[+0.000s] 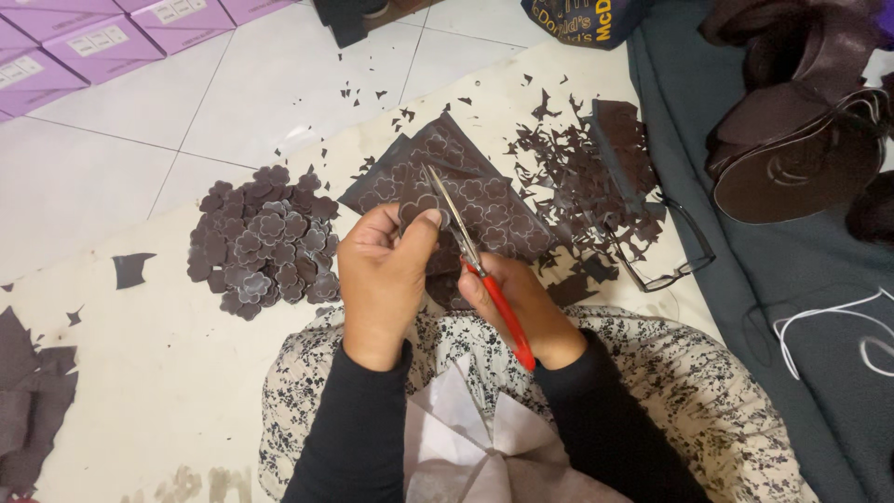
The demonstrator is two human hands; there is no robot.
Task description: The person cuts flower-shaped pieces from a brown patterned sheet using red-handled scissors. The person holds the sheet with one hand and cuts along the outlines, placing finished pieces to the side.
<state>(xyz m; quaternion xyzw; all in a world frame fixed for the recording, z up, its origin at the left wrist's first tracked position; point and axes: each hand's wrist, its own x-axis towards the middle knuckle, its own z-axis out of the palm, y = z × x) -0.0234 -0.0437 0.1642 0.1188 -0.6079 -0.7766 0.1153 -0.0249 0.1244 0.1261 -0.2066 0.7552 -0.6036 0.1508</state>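
Over lap: left hand pinches brown sheet; right hand grips red scissors.

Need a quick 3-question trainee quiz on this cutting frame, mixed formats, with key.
1. True or false: the right hand holds red-handled scissors.
2. The left hand pinches: A) a dark sheet marked with flower outlines B) eyeglasses C) white cord
3. Fill in: the pile of cut flower shapes lies to the person's ____.

Key: 1 true; 2 A; 3 left.
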